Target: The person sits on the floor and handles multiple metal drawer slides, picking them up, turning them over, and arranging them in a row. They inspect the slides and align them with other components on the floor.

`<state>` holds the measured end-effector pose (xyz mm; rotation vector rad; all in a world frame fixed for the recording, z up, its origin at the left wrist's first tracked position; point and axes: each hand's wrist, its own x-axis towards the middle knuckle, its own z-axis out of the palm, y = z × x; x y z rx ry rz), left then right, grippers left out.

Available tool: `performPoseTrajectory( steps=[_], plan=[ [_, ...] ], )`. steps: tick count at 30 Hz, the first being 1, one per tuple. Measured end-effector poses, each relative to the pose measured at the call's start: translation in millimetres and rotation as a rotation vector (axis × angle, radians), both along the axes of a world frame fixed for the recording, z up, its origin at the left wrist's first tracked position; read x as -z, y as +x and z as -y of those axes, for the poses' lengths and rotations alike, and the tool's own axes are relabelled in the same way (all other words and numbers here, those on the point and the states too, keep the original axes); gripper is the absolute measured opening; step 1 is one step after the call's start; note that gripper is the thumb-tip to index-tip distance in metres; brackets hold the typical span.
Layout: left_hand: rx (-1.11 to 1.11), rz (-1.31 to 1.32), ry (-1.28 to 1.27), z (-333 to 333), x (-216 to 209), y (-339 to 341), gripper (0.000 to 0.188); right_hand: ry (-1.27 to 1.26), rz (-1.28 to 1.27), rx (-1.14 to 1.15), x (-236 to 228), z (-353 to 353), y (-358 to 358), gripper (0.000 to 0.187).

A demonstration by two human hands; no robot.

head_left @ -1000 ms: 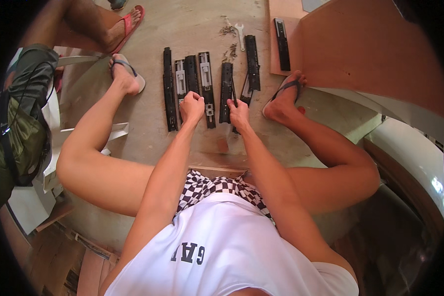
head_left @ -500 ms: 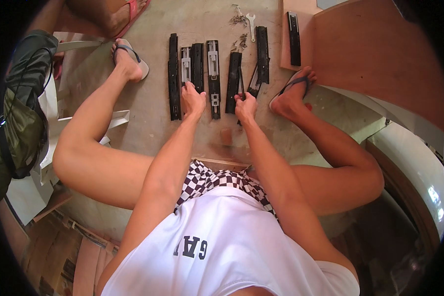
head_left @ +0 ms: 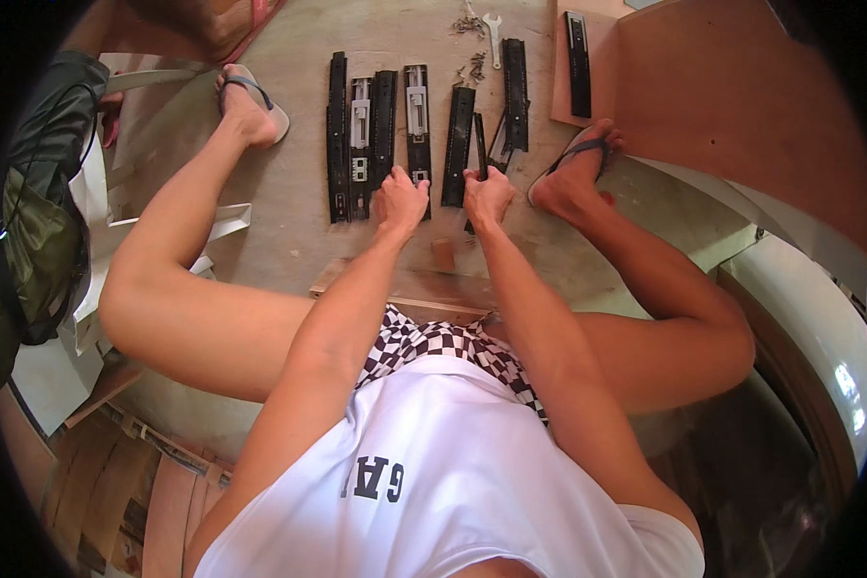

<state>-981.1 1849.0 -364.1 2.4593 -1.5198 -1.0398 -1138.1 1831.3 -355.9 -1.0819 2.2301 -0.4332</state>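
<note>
Several black drawer slides lie side by side on the floor. My left hand (head_left: 401, 200) is closed at the near end of a drawer slide (head_left: 416, 116) with a silver-grey inner part, its fingers hiding that end. My right hand (head_left: 489, 197) is closed around a narrow black drawer slide part (head_left: 480, 144), which points away from me. Just left of it rests a wider black slide (head_left: 459, 144). Beyond it, to the right, another black slide (head_left: 516, 96) partly covers a slanted one. Left of my left hand lie more slides, including one with a grey inner part (head_left: 360, 116).
A wrench (head_left: 493, 40) and small scattered screws (head_left: 477, 67) lie at the far side. One slide (head_left: 577, 67) sits on a wooden panel at the far right. My sandalled feet flank the row. Another person's leg (head_left: 197, 29) shows at the far left.
My left hand has moved right, from the slide with a grey inner part to the neighbouring silver-grey one. The narrow part in my right hand has shifted slightly and stands straighter.
</note>
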Motion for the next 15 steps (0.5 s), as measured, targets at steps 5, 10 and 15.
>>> performPoseTrajectory(
  steps=[5,10,15],
  plan=[
    [0.045,0.013,-0.042,3.5,-7.1,1.8,0.044,-0.034,-0.007,0.195,-11.5,7.5,-11.4,0.040],
    [0.260,-0.170,-0.137,9.3,-20.8,-17.6,0.032,-0.204,-0.115,0.355,-3.5,35.9,-34.8,0.048],
    [0.425,-0.347,0.030,2.9,-35.7,-47.8,0.032,-0.013,0.020,0.125,17.6,58.7,-76.2,0.045]
  ],
)
